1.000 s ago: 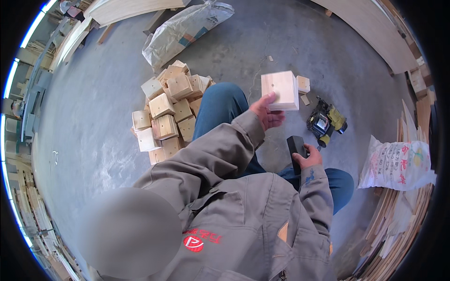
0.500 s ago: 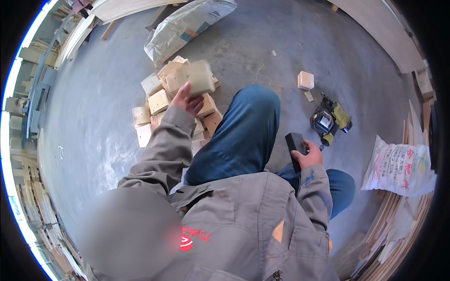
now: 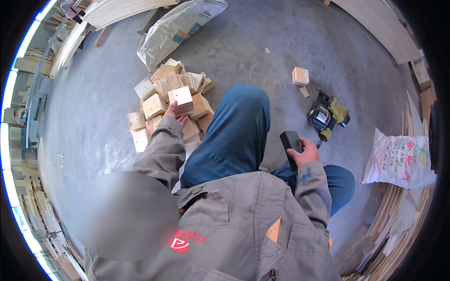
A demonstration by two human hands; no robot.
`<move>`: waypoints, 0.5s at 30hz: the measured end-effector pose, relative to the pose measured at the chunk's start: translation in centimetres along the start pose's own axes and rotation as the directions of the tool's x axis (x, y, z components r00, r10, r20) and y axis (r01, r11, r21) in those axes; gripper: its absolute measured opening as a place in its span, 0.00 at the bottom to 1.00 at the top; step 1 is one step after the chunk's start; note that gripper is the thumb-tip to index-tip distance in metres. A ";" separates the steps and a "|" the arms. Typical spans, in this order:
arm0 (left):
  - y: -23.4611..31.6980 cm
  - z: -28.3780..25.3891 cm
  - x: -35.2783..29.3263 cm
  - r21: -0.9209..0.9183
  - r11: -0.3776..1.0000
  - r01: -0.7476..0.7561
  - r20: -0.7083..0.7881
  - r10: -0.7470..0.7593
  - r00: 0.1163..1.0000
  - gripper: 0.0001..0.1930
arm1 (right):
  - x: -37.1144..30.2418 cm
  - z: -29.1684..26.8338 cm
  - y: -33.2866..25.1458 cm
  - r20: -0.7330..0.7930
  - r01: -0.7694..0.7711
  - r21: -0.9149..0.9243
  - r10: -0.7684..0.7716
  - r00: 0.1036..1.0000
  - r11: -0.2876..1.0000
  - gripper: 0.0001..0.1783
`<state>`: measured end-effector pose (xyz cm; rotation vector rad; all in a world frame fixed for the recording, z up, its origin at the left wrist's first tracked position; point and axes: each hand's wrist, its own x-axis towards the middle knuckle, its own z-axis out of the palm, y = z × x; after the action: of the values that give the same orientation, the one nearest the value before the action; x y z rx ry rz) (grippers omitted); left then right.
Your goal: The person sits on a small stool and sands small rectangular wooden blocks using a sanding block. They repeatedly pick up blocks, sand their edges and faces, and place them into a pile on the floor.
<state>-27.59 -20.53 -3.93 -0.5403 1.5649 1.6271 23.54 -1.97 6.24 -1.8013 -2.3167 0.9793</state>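
Note:
A stack of square pale wooden blocks [image 3: 153,106], each with a small dark hole in its face, is heaped on the floor at the left. My left hand [image 3: 175,114] reaches over this heap. Its thumb and fingers are around the near left corner of one wooden block [image 3: 181,96], which sits at the top of the pile. Between the thumb and fingers of my right hand [image 3: 307,152] is a long black rectangular block [image 3: 291,149], held beside my bent right leg. The undersides of both held pieces are hidden.
Beyond my right hand lies a black and yellow power tool or device [image 3: 324,114], with a small wooden block stack [image 3: 300,76] near it. A white woven sack [image 3: 176,33] lies behind the heap. Another printed sack [image 3: 398,159] rests on stacked boards at the right.
My left hand has come down and slightly toward me, bringing the wooden block from above the heap onto it. My right hand keeps the black block in nearly the same place.

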 end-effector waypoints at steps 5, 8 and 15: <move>0.7 -0.8 0.2 0.107 0.993 0.045 -0.011 -0.044 0.999 0.38 | 0.0 0.0 -0.2 0.021 -0.021 -0.019 0.022 1.000 1.000 0.40; 0.8 0.5 -2.7 0.088 0.995 0.051 -0.114 -0.041 0.993 0.32 | 0.0 0.1 0.0 0.021 -0.025 -0.026 0.025 0.999 0.999 0.40; -3.2 -0.6 -3.1 -0.035 0.998 -0.045 -0.066 0.042 0.997 0.31 | -0.2 0.0 -0.3 0.009 -0.007 -0.028 0.008 1.000 1.000 0.40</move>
<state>-23.44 -22.12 -3.65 -0.5880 1.6074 1.6889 23.30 -2.21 6.44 -1.8209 -2.3423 0.9633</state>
